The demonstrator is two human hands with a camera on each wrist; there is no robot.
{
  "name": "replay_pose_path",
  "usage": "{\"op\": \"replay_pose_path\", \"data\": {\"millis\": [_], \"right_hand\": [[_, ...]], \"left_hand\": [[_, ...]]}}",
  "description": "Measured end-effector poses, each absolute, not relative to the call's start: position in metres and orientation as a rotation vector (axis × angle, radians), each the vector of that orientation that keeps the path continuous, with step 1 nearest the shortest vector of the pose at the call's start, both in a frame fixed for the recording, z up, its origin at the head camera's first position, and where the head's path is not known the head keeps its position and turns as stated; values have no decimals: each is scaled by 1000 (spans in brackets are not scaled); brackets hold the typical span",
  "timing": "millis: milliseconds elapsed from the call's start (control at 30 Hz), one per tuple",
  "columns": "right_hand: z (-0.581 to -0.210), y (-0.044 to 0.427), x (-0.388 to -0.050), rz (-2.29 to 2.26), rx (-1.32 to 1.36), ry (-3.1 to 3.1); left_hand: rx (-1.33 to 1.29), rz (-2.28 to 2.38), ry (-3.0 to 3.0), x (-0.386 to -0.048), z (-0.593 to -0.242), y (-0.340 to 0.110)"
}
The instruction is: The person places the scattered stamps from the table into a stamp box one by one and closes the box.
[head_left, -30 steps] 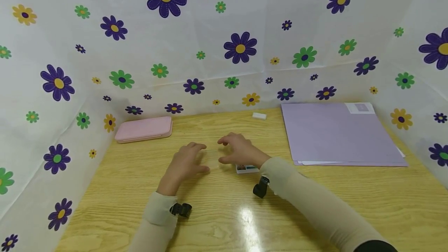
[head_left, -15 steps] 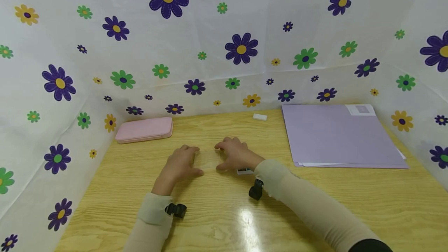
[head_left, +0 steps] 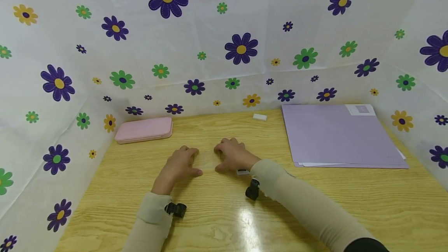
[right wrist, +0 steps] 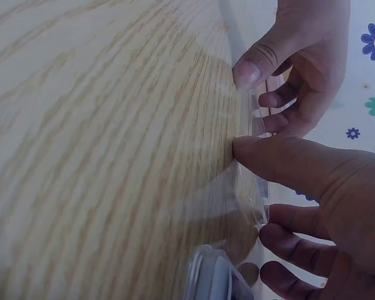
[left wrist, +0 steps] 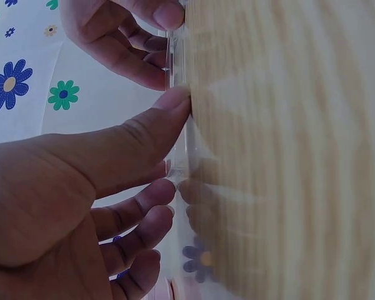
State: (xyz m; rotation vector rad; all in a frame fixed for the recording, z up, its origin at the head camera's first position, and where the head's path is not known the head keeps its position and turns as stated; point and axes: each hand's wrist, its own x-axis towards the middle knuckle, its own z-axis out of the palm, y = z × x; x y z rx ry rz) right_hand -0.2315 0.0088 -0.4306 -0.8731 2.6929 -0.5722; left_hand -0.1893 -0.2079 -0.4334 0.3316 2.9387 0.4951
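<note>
A thin, clear plastic lid or shallow case [head_left: 208, 160] lies low on the wooden tabletop, its outline faint in the head view. My left hand [head_left: 179, 165] holds its left end, thumb at the near side and fingers curled at the far side. At the opposite end, my right hand [head_left: 235, 154] grips it the same way. The wrist views show both thumbs against the clear edge [right wrist: 255, 187]. Partly hidden beneath my right wrist is a small white case [head_left: 243, 172] with dark contents, seen closer as a rounded clear-edged corner [right wrist: 207, 275] in the right wrist view.
A pink pencil case [head_left: 144, 130] sits at the back left. Near the back edge lies a small white block [head_left: 259, 117], like an eraser. Large lilac folders [head_left: 339, 135] with white sheets under them occupy the right. A flowered cloth [head_left: 210, 34] encloses the table's back and sides.
Both hands have shifted a little left and lower in view, the left hand more. My right hand and wrist now cover more of the white case. In the last half second they barely moved.
</note>
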Motion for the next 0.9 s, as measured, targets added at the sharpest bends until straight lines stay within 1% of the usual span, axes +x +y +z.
{"op": "replay_pose_path", "data": {"millis": [300, 600, 900], "right_hand": [[-428, 10, -231, -646, -889, 2706], [-423, 19, -228, -728, -958, 2702], [-417, 30, -223, -868, -914, 2655]], "left_hand": [[335, 554, 2939, -186, -428, -206], [347, 619, 2944, -182, -421, -204], [359, 746, 2921, -177, -415, -200]]}}
